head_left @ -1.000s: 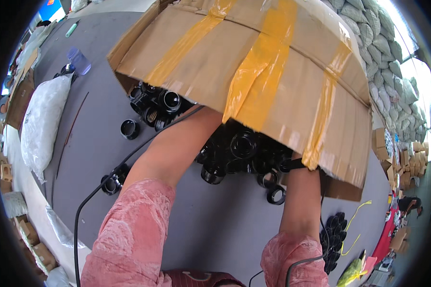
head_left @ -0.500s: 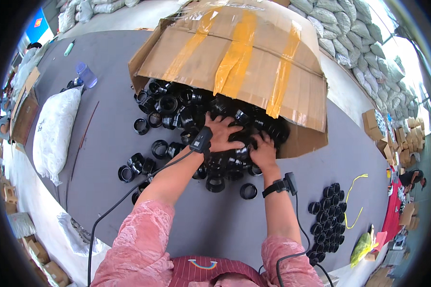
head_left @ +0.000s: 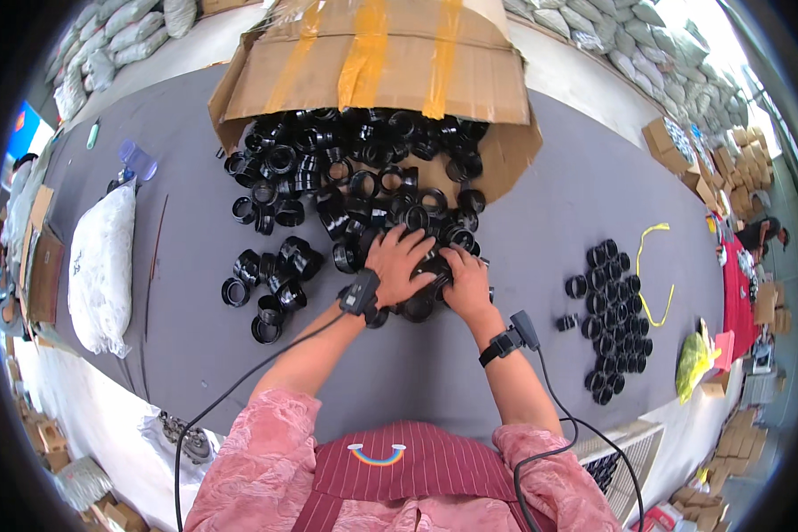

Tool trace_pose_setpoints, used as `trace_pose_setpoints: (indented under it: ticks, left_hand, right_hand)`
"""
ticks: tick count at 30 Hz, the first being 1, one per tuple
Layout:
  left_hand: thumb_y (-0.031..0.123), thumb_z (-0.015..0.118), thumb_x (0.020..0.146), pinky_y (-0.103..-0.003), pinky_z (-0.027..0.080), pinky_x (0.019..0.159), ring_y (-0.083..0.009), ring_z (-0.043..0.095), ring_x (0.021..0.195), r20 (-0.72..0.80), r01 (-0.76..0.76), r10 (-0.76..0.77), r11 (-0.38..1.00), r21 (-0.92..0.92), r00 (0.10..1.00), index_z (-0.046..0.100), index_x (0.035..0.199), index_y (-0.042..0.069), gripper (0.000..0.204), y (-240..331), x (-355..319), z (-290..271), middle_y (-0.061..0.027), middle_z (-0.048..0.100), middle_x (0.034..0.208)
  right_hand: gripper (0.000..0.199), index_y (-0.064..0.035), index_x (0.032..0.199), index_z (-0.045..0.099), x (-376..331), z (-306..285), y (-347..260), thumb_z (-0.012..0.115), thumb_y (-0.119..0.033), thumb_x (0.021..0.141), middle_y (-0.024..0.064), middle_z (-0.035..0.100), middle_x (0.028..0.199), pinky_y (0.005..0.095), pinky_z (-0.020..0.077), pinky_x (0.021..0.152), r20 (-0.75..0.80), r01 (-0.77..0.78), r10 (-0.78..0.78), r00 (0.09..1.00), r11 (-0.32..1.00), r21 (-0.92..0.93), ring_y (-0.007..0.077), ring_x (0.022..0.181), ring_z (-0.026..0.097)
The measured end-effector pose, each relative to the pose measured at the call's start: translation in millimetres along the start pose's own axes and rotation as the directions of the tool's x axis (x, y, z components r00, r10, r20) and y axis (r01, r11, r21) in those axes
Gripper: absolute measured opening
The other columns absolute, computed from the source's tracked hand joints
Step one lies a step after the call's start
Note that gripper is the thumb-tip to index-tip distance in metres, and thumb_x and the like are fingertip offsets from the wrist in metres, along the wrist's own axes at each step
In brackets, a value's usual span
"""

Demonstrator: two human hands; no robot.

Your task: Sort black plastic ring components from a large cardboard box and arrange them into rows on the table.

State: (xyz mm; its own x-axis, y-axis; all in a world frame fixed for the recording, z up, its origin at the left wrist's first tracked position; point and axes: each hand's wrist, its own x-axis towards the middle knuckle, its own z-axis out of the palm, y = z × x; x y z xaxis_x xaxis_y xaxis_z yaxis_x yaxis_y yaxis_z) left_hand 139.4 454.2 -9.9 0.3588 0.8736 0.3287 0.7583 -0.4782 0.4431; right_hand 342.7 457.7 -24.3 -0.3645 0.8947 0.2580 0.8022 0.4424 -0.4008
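A heap of black plastic rings [head_left: 363, 168] spills from the mouth of a large cardboard box [head_left: 372, 53] onto a grey table [head_left: 550, 204]. My left hand [head_left: 399, 262] lies palm down on the near edge of the heap, fingers spread over several rings. Beside it, my right hand [head_left: 465, 282] also presses on rings at the heap's front. Both wrists carry a small black device with a cable. Whether either hand grips a ring is hidden under the palms.
More loose black rings [head_left: 270, 284] lie to the left. A neat cluster of black rings [head_left: 607, 319] sits at the right beside a yellow strap [head_left: 652, 266]. A white filled bag [head_left: 102, 266] lies at the table's left. Sacks and cartons surround the table.
The box has been tipped back and away, leaving the rings spread on the table. My hands have drawn back toward me with the front of the heap.
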Motion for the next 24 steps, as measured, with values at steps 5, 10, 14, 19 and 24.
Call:
trace_pose_setpoints:
  ticks: [5,10,14,19,24]
  left_hand:
    - [0.035,0.064,0.085,-0.058,0.032,0.108,-0.0356,0.042,0.132,0.056,-0.142,0.141,0.99,0.022,0.988,0.054,0.136,0.013,0.056,56.8,-65.4,19.6,-0.0125,0.054,0.137]
    - [0.029,0.069,0.083,-0.06,0.025,0.114,-0.0343,0.043,0.134,0.241,-0.305,0.305,0.952,-0.04,0.921,0.049,0.14,0.013,0.062,97.0,-126.4,50.0,-0.0126,0.054,0.137]
    - [0.022,0.069,0.083,-0.057,0.025,0.115,-0.0322,0.044,0.135,0.345,-0.334,0.338,0.94,-0.074,0.875,0.045,0.144,0.013,0.065,118.1,-168.6,68.0,-0.0128,0.055,0.136]
    - [0.023,0.071,0.081,-0.049,0.028,0.115,-0.0325,0.052,0.124,0.455,-0.248,0.278,0.961,-0.126,0.846,0.052,0.134,0.008,0.058,130.0,-185.1,68.0,-0.015,0.062,0.123]
    - [0.024,0.068,0.085,-0.049,0.041,0.1,-0.0359,0.057,0.11,0.408,0.118,-0.044,0.98,-0.159,0.912,0.056,0.13,0.006,0.05,168.2,-197.0,72.8,-0.0195,0.058,0.12]
  right_hand:
    - [0.065,-0.0097,0.133,0.051,-87.9,-11.9,-16.1,0.065,0.001,0.071,0.0149,0.061,0.125,0.0473,0.0424,0.098,0.122,-0.13,0.129,0.984,0.992,-0.005,0.0346,0.115,0.057]
    - [0.069,-0.0018,0.139,0.044,-184.8,-18.0,-20.4,0.063,0.002,0.073,0.0131,0.06,0.126,0.0461,0.0376,0.105,0.145,-0.017,0.037,0.989,0.991,-0.134,0.0302,0.12,0.055]
    - [0.065,-0.003,0.139,0.045,-243.2,-23.4,-17.8,0.062,-0.001,0.076,0.0147,0.059,0.128,0.0468,0.0369,0.107,0.19,-0.127,0.155,0.97,0.981,-0.149,0.0294,0.123,0.054]
    - [0.061,-0.0008,0.138,0.043,-287.9,-24.3,-0.2,0.066,-0.01,0.082,0.0205,0.057,0.13,0.0454,0.0423,0.103,0.262,-0.552,0.5,0.826,0.81,0.195,0.0376,0.122,0.053]
    - [0.051,0.0014,0.122,0.054,-311.3,-31.5,30.8,0.075,-0.021,0.081,0.0258,0.062,0.116,0.0448,0.0489,0.092,0.103,-0.648,0.641,0.76,0.74,0.179,0.0406,0.107,0.061]
